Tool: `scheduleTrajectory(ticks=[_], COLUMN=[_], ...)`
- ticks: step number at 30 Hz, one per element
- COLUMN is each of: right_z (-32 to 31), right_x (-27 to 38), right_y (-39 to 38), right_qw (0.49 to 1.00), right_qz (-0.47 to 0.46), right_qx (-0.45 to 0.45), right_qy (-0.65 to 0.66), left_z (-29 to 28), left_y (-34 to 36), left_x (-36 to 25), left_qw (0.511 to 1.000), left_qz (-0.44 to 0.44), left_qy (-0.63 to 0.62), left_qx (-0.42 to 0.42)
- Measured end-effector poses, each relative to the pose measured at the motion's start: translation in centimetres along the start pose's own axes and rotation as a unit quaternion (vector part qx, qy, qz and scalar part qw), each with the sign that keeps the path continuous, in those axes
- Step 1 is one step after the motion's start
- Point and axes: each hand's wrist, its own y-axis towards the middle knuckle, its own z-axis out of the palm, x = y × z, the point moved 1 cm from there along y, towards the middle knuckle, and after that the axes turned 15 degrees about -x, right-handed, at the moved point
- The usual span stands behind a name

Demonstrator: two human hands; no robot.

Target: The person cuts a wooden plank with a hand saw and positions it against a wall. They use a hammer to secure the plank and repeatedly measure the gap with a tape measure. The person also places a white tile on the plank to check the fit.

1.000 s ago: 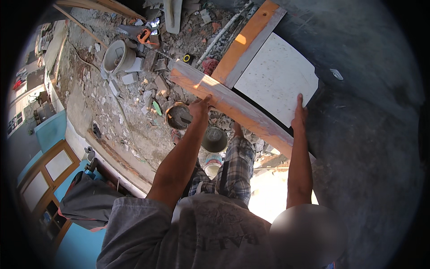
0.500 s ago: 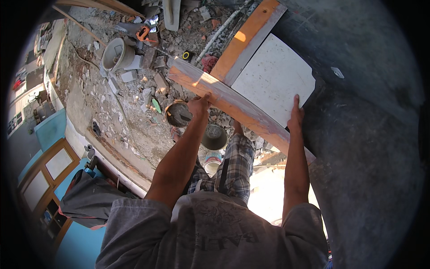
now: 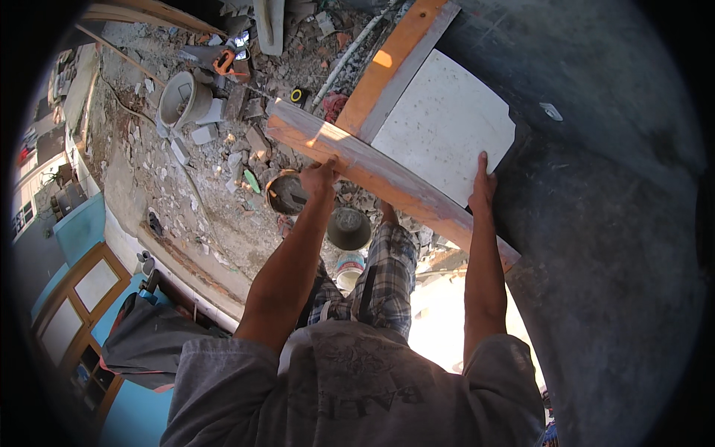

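Observation:
A wooden beam (image 3: 387,181) with orange faces and a greyish top edge slants across in front of me. Joined to its far side is a second wooden beam (image 3: 393,71). In the corner between them lies a white board (image 3: 448,123), speckled with dirt, its far right corner cut off. My left hand (image 3: 319,177) is closed on the near edge of the slanting beam; its fingertips are partly hidden. At the board's right edge, my right hand (image 3: 482,186) grips it with one digit stretched along the top face; the other fingers are hidden underneath.
Rubble covers the ground at left, with a pale bucket (image 3: 185,100), an orange-handled saw (image 3: 223,61) and a tape measure (image 3: 298,96). Dark buckets (image 3: 348,228) stand by my legs. A grey wall (image 3: 603,223) rises close on the right.
The beams, board and both hands appear slightly further left and the background has shifted the same way. Both hands keep their hold.

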Motion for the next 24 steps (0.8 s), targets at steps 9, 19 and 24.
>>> scheduleTrajectory(ticks=[9,19,24], right_z=[0.4,-1.0,-0.6], right_x=[-0.3,1.4,2.4], right_y=[-0.1,-0.6,-1.7], right_qw=[0.999,0.997,0.996], right_qz=[-0.019,0.055,0.073], right_qx=[-0.042,0.007,0.005], right_qy=[0.027,-0.052,-0.042], left_z=[0.1,0.4,0.2], left_y=[-0.7,-0.9,-0.4], left_x=[-0.6,-0.7,-0.7], left_qw=[1.000,0.999,0.999], left_qz=[0.006,-0.026,-0.021], left_qy=[0.011,0.006,0.025], left_qx=[-0.004,0.028,0.026])
